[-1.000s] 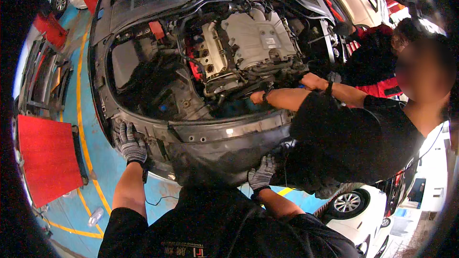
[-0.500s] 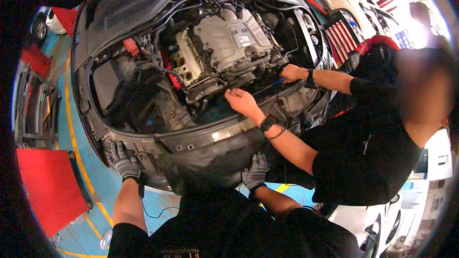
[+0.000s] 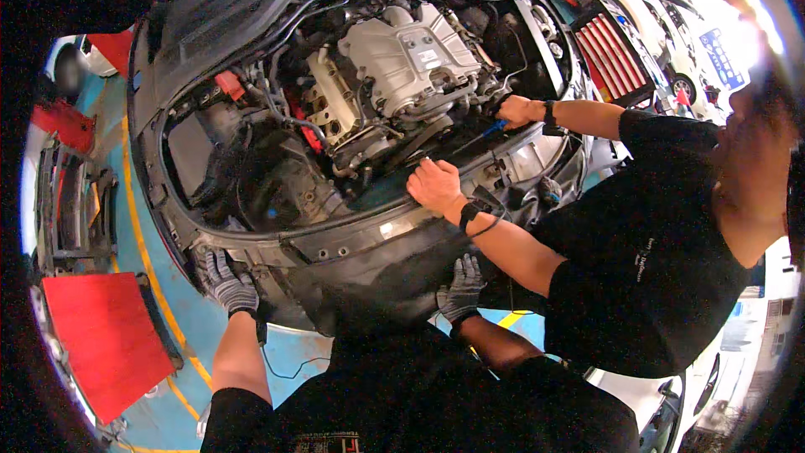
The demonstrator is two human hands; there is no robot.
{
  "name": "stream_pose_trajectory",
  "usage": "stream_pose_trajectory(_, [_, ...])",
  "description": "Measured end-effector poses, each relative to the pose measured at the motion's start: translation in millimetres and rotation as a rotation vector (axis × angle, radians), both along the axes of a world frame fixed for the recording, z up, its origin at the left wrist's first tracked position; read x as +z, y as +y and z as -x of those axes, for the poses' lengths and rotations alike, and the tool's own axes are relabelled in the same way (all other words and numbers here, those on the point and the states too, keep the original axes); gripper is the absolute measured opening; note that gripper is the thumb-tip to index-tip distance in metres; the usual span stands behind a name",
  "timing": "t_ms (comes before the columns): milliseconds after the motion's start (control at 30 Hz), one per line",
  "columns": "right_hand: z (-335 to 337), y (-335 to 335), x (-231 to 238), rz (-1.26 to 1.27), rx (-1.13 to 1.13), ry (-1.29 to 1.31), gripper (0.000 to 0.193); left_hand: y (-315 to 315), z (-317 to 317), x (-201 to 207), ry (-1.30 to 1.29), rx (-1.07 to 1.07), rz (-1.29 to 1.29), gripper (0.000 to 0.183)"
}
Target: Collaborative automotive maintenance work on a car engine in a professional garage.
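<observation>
My left hand (image 3: 232,285), in a grey striped glove, rests with its fingers stretched out on the front left corner of the dark car's front end. My right hand (image 3: 460,289), gloved the same way, lies with its fingers extended against the black front cover (image 3: 377,264). Neither hand holds anything. Beyond them is the bare engine bay, with a silver engine cover (image 3: 411,59). From the right, a co-worker reaches in. One bare hand (image 3: 521,111) grips a blue-handled tool (image 3: 495,128); the other hand (image 3: 438,184) is half closed above the front crossmember.
The co-worker's torso (image 3: 637,268) stands close on my right. A red panel (image 3: 109,340) and a rack of dark parts (image 3: 80,210) are at the left, over a blue floor with yellow lines. A tool cabinet with red drawers (image 3: 612,54) stands beyond the car's right side.
The view has shifted slightly. The co-worker's nearer hand has drawn back a little from the engine toward the front edge. My hands stay where they were on the car.
</observation>
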State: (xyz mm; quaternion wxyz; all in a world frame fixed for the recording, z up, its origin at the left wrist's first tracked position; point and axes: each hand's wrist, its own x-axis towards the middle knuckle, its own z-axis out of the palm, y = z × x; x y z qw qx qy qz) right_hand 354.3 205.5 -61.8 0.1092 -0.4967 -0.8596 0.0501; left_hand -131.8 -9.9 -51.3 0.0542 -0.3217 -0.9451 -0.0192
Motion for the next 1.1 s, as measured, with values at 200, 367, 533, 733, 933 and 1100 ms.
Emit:
stream_pose_trajectory(200, [0,0,-1,-0.078,0.031,0.090,0.081,8,-10,15,-0.013,0.067,0.001,0.082])
stream_pose_trajectory(367, [0,0,-3,-0.073,0.034,0.111,0.081,9,-11,20,0.000,0.024,-0.090,0.085])
stream_pose_trajectory(533, [-1,-2,0,-0.038,-0.016,0.034,0.081,12,-8,15,0.051,-0.015,-0.062,0.081])
stream_pose_trajectory(733, [0,0,0,0.005,-0.021,0.048,0.082,9,-9,16,0.056,-0.027,-0.124,0.078])
stream_pose_trajectory(933, [5,0,9,0.038,-0.028,0.030,0.080,12,-13,23,0.070,-0.068,-0.170,0.080])
stream_pose_trajectory(1100, [4,1,6,-0.021,-0.012,0.034,0.078,16,-12,29,0.036,-0.031,-0.137,0.080])
